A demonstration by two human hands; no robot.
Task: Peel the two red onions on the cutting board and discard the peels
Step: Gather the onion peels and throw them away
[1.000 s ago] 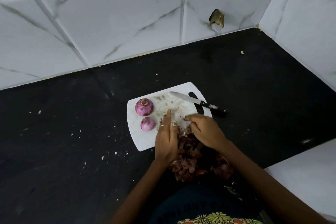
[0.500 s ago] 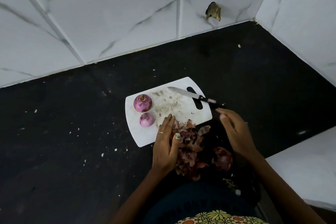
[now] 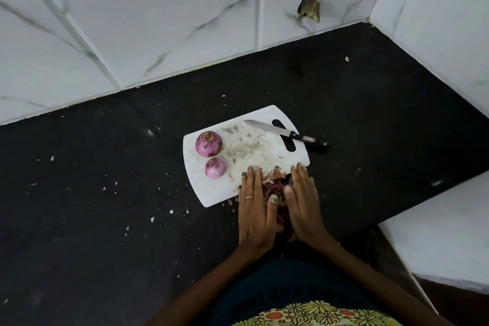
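Onions: we see two peeled red-purple onions on the left part of the white plastic cutting board (image 3: 211,190), the larger round onion (image 3: 208,143) behind the smaller round onion (image 3: 215,167), close together but apart.
Peels: we see a heap of dry reddish-brown onion peels (image 3: 275,180) at the board's near edge, pressed between our two hands.
Left hand (image 3: 255,202): our grip here is flat, fingers straight and together, a thin ring on one finger, its inner side against the peels.
Right hand (image 3: 301,198): our grip is likewise flat with straight fingers, touching the peels from the right; neither hand curls round anything.
Knife: we see a steel-bladed knife with a black handle (image 3: 287,134) lying across the board's far right corner, handle over the edge.
Surface: the black stone surface (image 3: 105,219) carries scattered pale crumbs.
Wall: white marble-veined tiles (image 3: 158,21) stand behind.
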